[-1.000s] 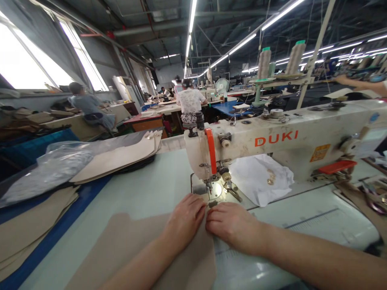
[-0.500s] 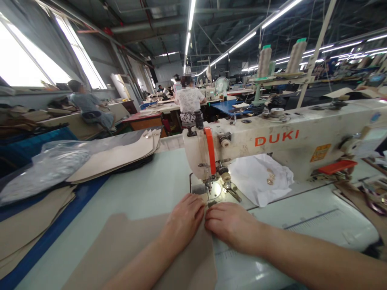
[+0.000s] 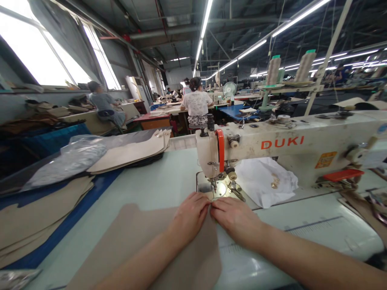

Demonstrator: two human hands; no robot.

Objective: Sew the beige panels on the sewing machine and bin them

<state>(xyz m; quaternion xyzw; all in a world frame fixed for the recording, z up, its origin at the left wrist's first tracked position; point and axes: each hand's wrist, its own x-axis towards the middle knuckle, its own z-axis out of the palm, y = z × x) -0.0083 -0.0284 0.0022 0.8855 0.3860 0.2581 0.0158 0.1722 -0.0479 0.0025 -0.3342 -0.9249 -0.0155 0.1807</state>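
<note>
A beige fabric panel (image 3: 145, 237) lies on the pale green table (image 3: 157, 177), its upper right corner just in front of the needle of a white sewing machine (image 3: 281, 137). My left hand (image 3: 190, 211) has its fingers closed on that corner from the left. From the right, my right hand (image 3: 234, 217) pinches the same edge, fingertips close to my left ones. The fingertips hide the exact spot being gripped. A small lit metal needle plate (image 3: 221, 188) shows just beyond my fingers.
White crumpled paper (image 3: 263, 181) with small gold pieces lies under the machine arm. Stacked beige panels (image 3: 130, 153) and a clear plastic bag (image 3: 78, 157) are at left. Thread cones (image 3: 273, 70) stand behind the machine. A person (image 3: 196, 100) sits farther ahead, another (image 3: 104, 102) by the windows.
The view has shifted slightly left, so the machine and hands appear farther right. Both hands stay at the panel's corner, their fingertips drawn a little closer together.
</note>
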